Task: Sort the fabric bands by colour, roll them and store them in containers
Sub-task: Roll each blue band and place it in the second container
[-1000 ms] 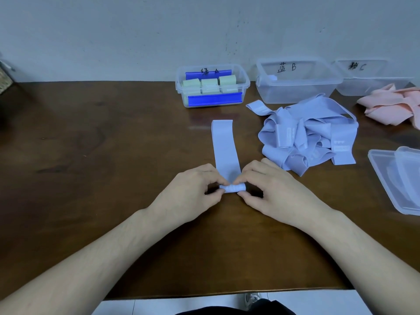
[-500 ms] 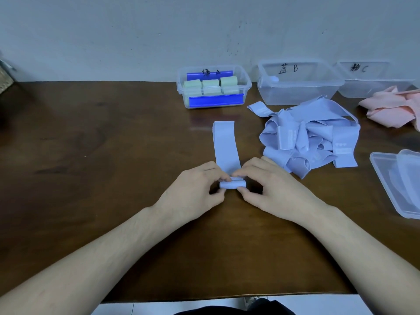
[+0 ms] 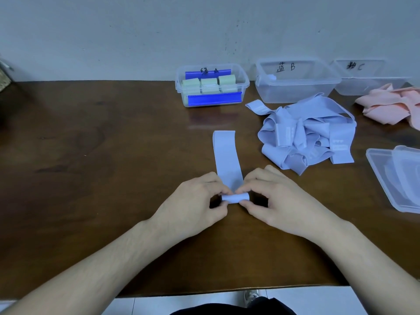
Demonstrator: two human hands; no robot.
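Observation:
A light blue fabric band (image 3: 226,156) lies flat on the brown table (image 3: 91,155), running away from me. Its near end is wound into a small roll (image 3: 235,198). My left hand (image 3: 193,205) pinches the roll's left end and my right hand (image 3: 279,201) pinches its right end, thumbs on the near side. A heap of loose light blue bands (image 3: 306,135) lies to the right. Pink bands (image 3: 393,105) are piled at the far right. Container A (image 3: 212,87) holds green rolls, container B (image 3: 295,79) holds one blue roll in its left corner, and container C (image 3: 368,76) stands behind the pink bands.
A clear plastic lid (image 3: 397,178) lies at the right edge of the table. The containers stand along the grey wall at the back. The table's front edge runs just below my forearms.
The roll has grown thicker and moved slightly away from me. The flat length of the band has become shorter. Both hands stay on the roll.

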